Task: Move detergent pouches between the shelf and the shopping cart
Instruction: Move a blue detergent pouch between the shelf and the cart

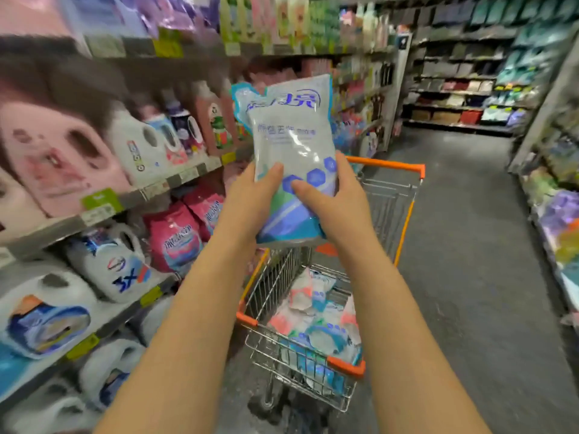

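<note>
A detergent pouch (293,158) is held upright between the hands, the left hand (250,198) at its lower left edge and the right hand (332,198) at its lower right. Below and behind it the shopping cart (388,166) is placed in the aisle, with more pouches (316,321) piled inside. The shelf (103,211) is set along the cart's left side, jugs (138,148) on its upper board, pouches on the shelf (178,239) below.

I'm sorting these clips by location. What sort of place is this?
Most likely a supermarket's laundry aisle: shelves of detergent jugs carrying price tags, and a wire shopping cart with orange trim holding pouches. Both hands hold up a detergent pouch.
</note>
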Demonstrator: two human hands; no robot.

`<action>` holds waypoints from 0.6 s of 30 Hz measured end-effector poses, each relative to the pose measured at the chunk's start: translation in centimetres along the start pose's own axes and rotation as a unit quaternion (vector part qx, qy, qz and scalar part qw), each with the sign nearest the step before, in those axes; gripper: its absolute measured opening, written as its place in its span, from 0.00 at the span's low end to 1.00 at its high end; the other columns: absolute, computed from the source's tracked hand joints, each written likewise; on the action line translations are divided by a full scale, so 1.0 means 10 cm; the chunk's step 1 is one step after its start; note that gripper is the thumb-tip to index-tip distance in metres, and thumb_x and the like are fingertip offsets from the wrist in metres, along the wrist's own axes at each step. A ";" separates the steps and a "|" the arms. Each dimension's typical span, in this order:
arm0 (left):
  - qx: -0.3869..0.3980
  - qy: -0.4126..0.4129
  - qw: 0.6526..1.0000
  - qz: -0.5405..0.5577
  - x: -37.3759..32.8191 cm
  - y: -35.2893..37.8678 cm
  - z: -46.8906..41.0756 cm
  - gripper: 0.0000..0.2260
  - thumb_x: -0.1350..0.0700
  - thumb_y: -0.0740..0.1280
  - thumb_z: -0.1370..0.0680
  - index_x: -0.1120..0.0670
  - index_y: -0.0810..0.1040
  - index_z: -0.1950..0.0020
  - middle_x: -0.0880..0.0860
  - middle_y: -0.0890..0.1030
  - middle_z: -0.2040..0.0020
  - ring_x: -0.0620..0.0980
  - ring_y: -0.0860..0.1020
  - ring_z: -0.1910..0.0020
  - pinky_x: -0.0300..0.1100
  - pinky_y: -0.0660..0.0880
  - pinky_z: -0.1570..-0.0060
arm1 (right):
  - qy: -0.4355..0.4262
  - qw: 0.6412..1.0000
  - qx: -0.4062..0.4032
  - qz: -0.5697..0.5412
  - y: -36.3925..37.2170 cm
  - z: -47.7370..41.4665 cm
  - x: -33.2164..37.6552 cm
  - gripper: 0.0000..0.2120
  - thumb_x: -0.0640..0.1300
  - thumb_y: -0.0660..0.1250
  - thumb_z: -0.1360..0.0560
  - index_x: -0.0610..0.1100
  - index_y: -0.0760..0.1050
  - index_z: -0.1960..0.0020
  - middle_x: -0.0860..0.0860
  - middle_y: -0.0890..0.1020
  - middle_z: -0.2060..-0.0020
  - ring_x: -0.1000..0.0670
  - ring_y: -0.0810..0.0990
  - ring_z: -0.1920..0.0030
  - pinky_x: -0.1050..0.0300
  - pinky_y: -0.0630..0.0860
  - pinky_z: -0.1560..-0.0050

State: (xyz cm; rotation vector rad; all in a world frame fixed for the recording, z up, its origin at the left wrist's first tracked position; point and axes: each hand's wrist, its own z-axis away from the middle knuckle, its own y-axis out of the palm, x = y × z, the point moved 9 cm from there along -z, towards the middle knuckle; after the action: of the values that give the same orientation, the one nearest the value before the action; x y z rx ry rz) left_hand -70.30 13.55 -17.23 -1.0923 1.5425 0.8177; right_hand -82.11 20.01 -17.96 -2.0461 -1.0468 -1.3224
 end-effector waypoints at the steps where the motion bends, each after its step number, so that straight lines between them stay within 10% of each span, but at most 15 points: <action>1: -0.009 0.018 1.000 0.009 -0.16 -0.14 0.08 0.11 0.48 0.64 0.30 0.48 0.77 0.49 0.55 0.81 0.45 0.55 0.79 0.45 0.54 0.73 0.39 | -0.023 1.000 0.007 -0.011 0.10 0.04 0.20 0.23 0.49 0.71 0.39 0.52 0.71 0.45 0.54 0.80 0.51 0.53 0.79 0.50 0.50 0.76 0.43; 18: -0.263 0.255 0.929 -0.056 -2.26 -3.57 2.09 0.23 0.56 0.70 0.27 0.48 0.69 0.33 0.45 0.82 0.47 0.46 0.79 0.45 0.48 0.72 0.38 | -0.213 0.895 0.291 -0.262 3.17 1.65 2.74 0.25 0.43 0.72 0.28 0.64 0.65 0.42 0.67 0.78 0.48 0.66 0.78 0.48 0.66 0.74 0.46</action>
State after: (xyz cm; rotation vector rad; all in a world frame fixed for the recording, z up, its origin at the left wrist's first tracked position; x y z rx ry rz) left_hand -28.32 25.08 0.85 -1.8882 1.6998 0.9447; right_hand -41.08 22.74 0.42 -1.6597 -2.0155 -0.6208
